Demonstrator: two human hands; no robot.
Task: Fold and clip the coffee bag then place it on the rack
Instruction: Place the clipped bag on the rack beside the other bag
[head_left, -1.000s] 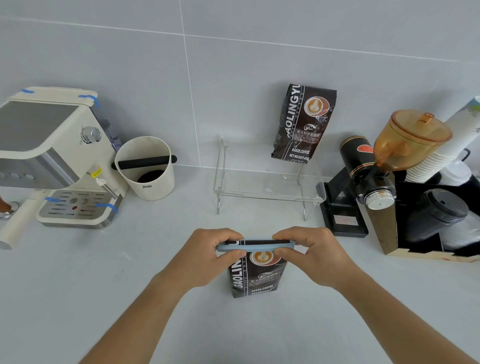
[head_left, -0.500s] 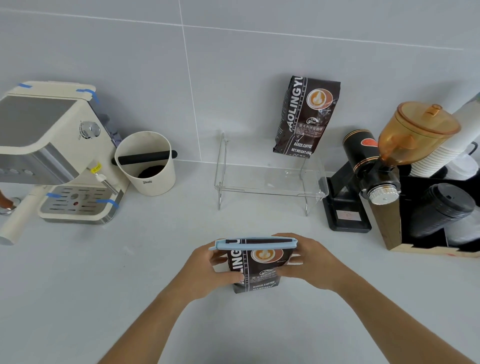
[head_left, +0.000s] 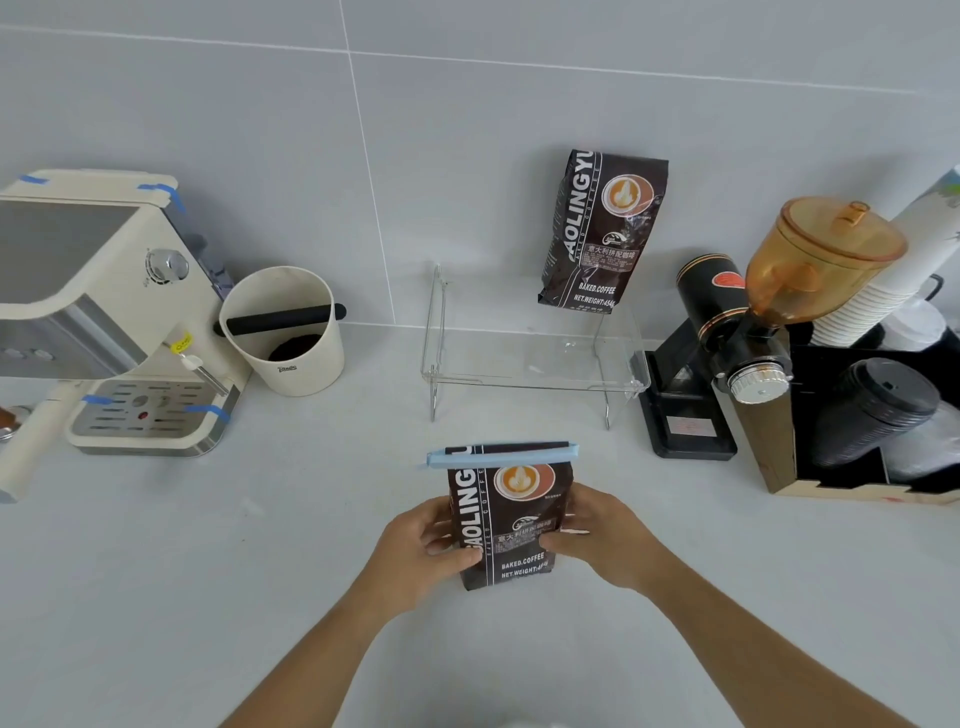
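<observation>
A dark brown coffee bag stands upright on the white counter near me, its top folded over and held by a light blue clip across its full width. My left hand grips the bag's left side and my right hand grips its right side, both at mid-height. Behind it stands the clear acrylic rack, with a second, unclipped coffee bag upright at its back right against the wall.
A cream espresso machine and a cream knock box stand at the left. On the right are a black grinder with an amber hopper, stacked paper cups and a box with black lids.
Both hands slid down from the clip at the bag's top to its sides. The clip now stays on the folded top by itself, and the bag is raised slightly toward the rack.
</observation>
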